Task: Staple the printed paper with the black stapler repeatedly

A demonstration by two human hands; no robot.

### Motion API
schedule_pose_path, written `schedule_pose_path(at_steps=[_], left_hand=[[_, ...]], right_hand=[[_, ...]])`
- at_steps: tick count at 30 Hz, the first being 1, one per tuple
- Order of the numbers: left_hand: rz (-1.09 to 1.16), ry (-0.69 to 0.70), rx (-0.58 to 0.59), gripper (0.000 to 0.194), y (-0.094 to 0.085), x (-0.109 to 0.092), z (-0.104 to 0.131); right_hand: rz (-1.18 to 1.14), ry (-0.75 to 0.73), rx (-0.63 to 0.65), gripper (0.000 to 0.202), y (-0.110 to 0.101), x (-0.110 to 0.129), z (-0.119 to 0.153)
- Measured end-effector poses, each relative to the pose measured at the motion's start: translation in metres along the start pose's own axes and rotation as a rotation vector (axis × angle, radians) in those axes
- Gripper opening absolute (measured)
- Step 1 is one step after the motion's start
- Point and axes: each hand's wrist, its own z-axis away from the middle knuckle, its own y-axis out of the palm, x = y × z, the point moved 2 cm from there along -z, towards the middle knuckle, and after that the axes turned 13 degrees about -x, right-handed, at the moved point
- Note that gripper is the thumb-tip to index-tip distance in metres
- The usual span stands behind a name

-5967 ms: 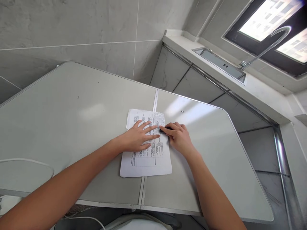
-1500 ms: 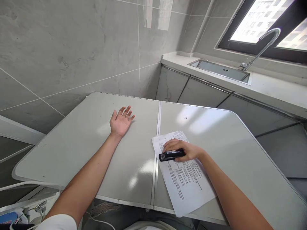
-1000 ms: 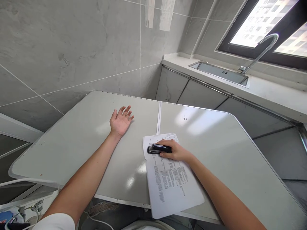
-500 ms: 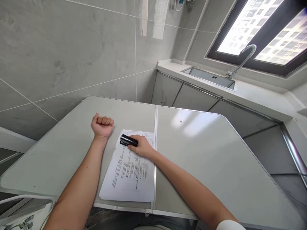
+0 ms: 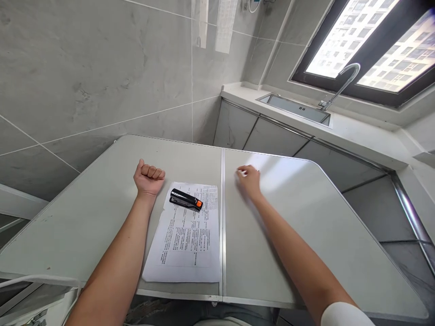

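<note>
A black stapler (image 5: 184,200) with an orange patch at its rear end lies at a slant on the upper part of the printed paper (image 5: 183,267). Left of the stapler and apart from it, my left hand (image 5: 149,180) rests on the table as a closed fist, with nothing showing in it. To the right of the paper, across the table's seam, my right hand (image 5: 249,181) is off the stapler. Its fingers are loosely bent and apart, and it holds nothing that I can see.
The pale folding table (image 5: 306,253) has a metal seam (image 5: 223,226) down its middle. Behind it are a grey tiled wall (image 5: 102,68) and a counter with a sink (image 5: 295,108) and curved tap (image 5: 346,81). A white frame (image 5: 37,281) stands at the lower left.
My right hand has let go of the stapler and moved right, past the seam. The stapler stays on the paper, now fully visible. My left fist stays closed in nearly the same place.
</note>
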Motion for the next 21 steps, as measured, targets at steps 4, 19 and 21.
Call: schedule_pose_path(at_steps=[4,19,21], left_hand=[[-0.046,-0.043,0.003,0.068,0.001,0.001,0.001],[-0.038,-0.147,0.167,0.069,-0.001,0.007,0.003],[-0.061,-0.139,0.148,0.07,0.0,0.007,0.003]], right_hand=[[0.342,0.041,-0.243,0.028,-0.039,-0.064,-0.043],[-0.032,-0.145,0.069,0.021,0.077,0.025,-0.014],[-0.063,-0.168,0.118,0.019,0.112,0.051,-0.003]])
